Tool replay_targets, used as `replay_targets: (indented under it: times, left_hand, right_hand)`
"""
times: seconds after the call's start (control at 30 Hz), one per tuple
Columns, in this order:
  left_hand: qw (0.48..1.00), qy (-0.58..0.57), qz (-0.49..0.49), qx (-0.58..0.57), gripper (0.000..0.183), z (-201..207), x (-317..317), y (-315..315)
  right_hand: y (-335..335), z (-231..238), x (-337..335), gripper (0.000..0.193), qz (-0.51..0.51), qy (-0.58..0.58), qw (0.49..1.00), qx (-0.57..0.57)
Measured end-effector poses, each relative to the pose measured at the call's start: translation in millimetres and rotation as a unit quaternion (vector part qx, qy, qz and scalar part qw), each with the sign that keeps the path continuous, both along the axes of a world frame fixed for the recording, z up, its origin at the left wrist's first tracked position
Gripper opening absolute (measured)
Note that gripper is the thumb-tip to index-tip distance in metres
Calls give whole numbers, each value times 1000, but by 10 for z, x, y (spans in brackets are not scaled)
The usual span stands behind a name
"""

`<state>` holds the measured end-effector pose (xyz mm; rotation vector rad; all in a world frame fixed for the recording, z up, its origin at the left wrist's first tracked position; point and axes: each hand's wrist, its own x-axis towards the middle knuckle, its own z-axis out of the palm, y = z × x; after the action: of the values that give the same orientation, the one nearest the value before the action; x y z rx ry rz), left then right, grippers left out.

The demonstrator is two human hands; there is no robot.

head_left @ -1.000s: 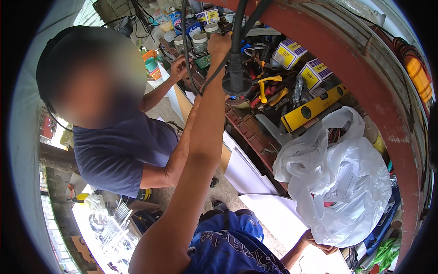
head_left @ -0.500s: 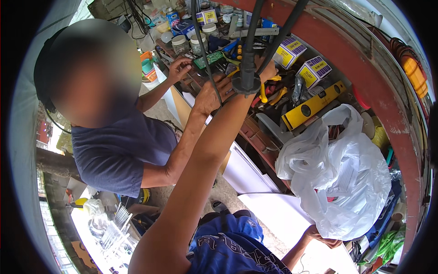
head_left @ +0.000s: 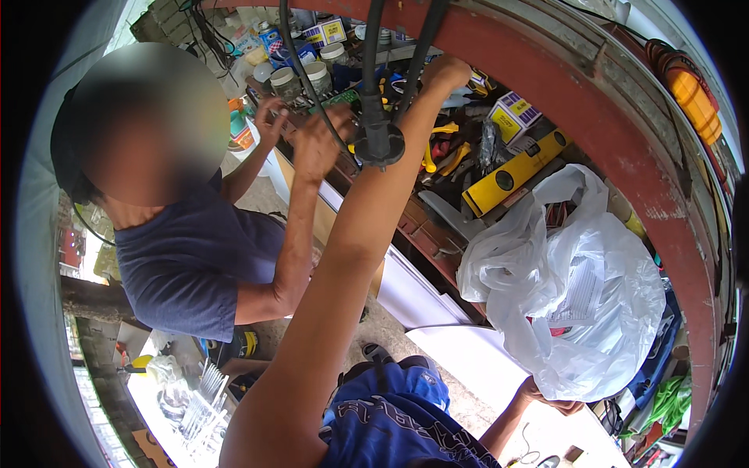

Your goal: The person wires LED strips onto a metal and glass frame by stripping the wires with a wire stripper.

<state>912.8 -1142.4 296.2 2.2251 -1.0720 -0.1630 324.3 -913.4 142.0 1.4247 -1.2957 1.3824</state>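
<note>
My left arm reaches across to the back of the cluttered workbench. My left hand (head_left: 448, 75) is beside the boxes there, its back toward me and its fingers hidden. At lower right, my right hand (head_left: 548, 396) has its fingers curled at the lower edge of a white plastic bag (head_left: 624, 312). The bag bulges, and printed paper and something red show through it. Hand tools with yellow handles (head_left: 455, 158) and a yellow spirit level (head_left: 515, 175) lie between my left hand and the bag.
A co-worker in a dark shirt (head_left: 195, 265) stands at left, a raised hand (head_left: 321, 142) near my left forearm. Black cables with a round plug (head_left: 379, 147) hang in front of my arm. A red metal beam (head_left: 624, 148) curves along the right. Jars (head_left: 318, 76) stand at the back.
My left hand has moved farther back, away from the co-worker's hands. The co-worker's nearer hand has lifted off the tools. My right hand stays at the bag. The view has shifted slightly.
</note>
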Motion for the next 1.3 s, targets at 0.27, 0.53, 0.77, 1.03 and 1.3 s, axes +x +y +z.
replay_targets:
  times: [0.27,0.53,0.77,1.03,1.3]
  left_hand:
    - [960,207,185,-28,29,431,-391,320]
    - [963,153,31,-217,23,-233,-33,1324]
    - [950,129,96,-269,46,-462,-253,1618]
    - [862,47,-54,-502,24,-361,-1207,1334]
    - [908,4,-123,-401,30,-440,-2257,2275]
  right_hand:
    - [-29,19,-6,71,8,0,1000,-1]
    - [-35,33,14,72,10,-6,1000,-1]
    - [-113,-4,-53,72,10,-11,1000,1]
    - [-252,-5,-179,72,-14,-9,999,-38]
    - [-312,39,-282,70,-50,25,998,-27]
